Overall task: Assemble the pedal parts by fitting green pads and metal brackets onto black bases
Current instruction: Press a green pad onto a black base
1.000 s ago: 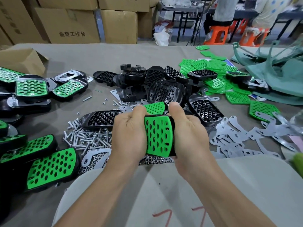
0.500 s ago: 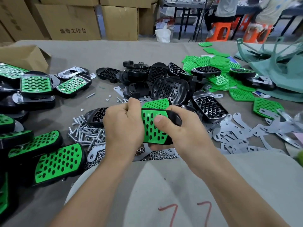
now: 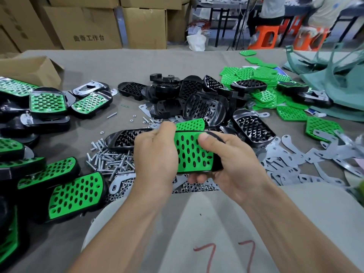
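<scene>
Grip now: my left hand (image 3: 155, 154) is curled over one end of the green pad (image 3: 192, 152). My right hand (image 3: 232, 166) wraps the black base (image 3: 217, 163), thumb pressing the pad's far edge. Pad looks soft and bendy, base stiff and light. I'd hold it by the base ends and thumb the pad rim down. Nuts (image 3: 189, 187) just under my fingers, screws (image 3: 112, 158) left, metal brackets (image 3: 291, 166) right. Bare bases (image 3: 204, 107) beyond my knuckles, loose pads (image 3: 262, 75) farther right.

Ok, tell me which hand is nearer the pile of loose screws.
Left. The left hand grips the pedal right beside the screw pile; the right hand holds the pedal's other end, farther away.
</scene>
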Demonstrator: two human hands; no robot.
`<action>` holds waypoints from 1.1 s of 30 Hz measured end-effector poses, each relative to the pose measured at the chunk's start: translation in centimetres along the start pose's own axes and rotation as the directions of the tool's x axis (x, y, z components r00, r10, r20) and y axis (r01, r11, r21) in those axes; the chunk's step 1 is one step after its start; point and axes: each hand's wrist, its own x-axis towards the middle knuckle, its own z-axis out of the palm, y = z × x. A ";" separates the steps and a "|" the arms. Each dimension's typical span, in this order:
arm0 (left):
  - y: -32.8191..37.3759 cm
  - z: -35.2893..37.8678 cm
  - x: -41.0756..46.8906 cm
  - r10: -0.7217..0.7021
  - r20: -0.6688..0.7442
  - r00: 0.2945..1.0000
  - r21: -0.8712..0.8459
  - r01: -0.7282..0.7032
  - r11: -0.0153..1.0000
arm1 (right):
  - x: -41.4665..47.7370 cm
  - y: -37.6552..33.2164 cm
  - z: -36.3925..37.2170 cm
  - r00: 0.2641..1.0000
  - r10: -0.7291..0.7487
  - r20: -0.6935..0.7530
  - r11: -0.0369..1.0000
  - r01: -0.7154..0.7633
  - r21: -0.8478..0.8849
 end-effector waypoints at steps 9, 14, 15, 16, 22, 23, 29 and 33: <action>-0.2 0.0 0.1 -0.057 0.073 0.996 -0.003 0.057 0.998 | 0.1 -0.1 -0.5 0.999 0.009 -0.037 0.999 -0.010 -0.038; -0.6 -0.5 0.3 -0.085 0.174 0.981 0.112 0.066 0.992 | 0.2 -0.8 -1.3 0.985 -0.115 -0.130 0.982 0.093 -0.164; -0.8 -0.5 0.3 -0.069 0.144 0.987 0.172 0.043 0.984 | 0.2 -0.9 -1.4 0.981 -0.135 -0.137 0.978 0.109 -0.177; -0.9 -0.5 0.3 -0.034 0.104 0.994 0.235 0.009 0.972 | 0.2 -0.9 -1.4 0.981 -0.145 -0.132 0.977 0.120 -0.177; -0.6 -0.3 0.1 0.208 -0.019 0.978 0.378 -0.186 0.907 | 0.1 -0.7 -1.1 0.983 -0.160 -0.089 0.983 0.151 -0.102; -0.6 -0.4 0.2 0.222 -0.011 0.975 0.346 -0.204 0.916 | 0.0 -0.7 -1.1 0.985 -0.153 -0.076 0.986 0.146 -0.085; -0.6 -0.2 0.6 0.186 0.020 0.982 0.319 -0.182 0.930 | -0.1 -0.6 -1.1 0.993 -0.084 -0.077 0.996 0.086 0.022; -0.8 -0.3 0.6 0.260 0.053 0.964 0.369 -0.260 0.892 | 0.1 -0.2 -0.7 0.990 -0.102 -0.100 0.995 0.103 0.001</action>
